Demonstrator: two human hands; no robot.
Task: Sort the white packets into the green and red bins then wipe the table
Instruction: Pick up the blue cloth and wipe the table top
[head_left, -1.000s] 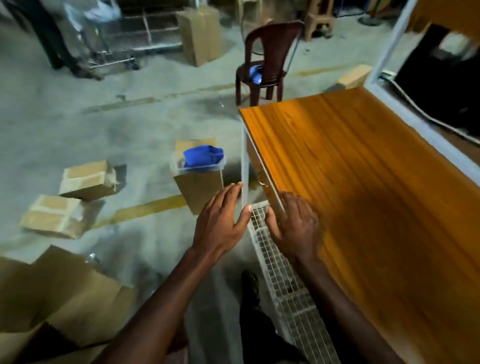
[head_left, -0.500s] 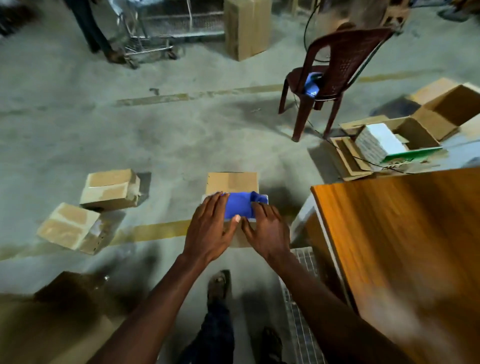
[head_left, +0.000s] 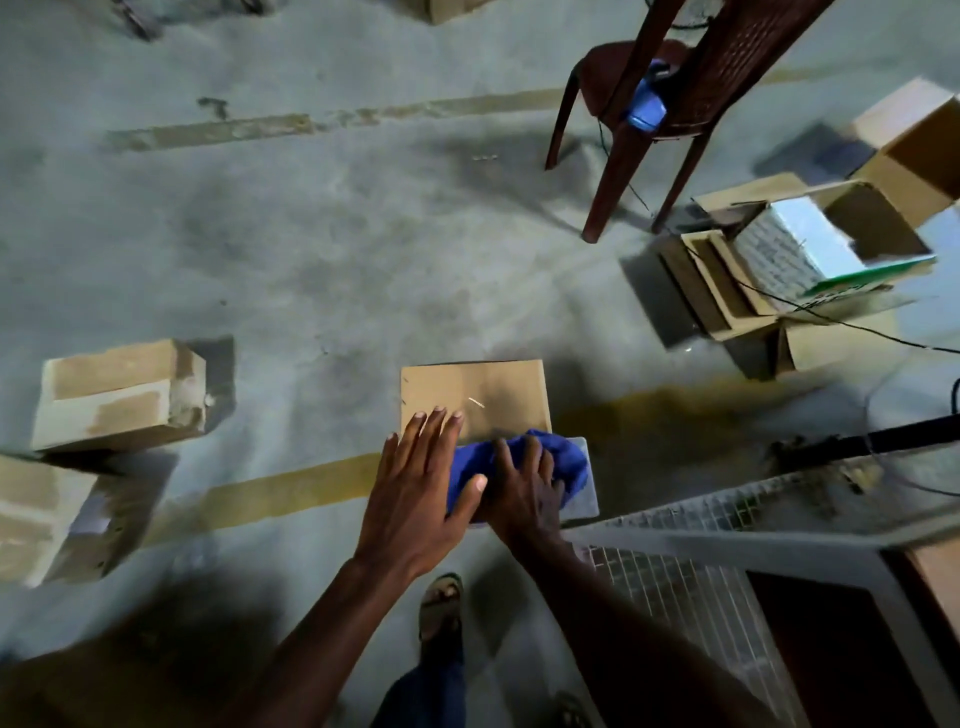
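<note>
Both hands (head_left: 467, 488) on blue cloth (head_left: 550, 457), floor open left.

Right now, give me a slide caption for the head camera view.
Both hands reach a blue cloth on a cardboard box: right hand on it, left hand open beside it.

Concrete floor (head_left: 311, 249) w/ yellow line (head_left: 291, 493) | dark red plastic chair (head_left: 675, 93) top right, blue item on seat | open cardboard box (head_left: 810, 270) w/ white stack below chair | 2 closed cartons (head_left: 119, 395) at left | black cable (head_left: 852, 325) on floor at right
</note>
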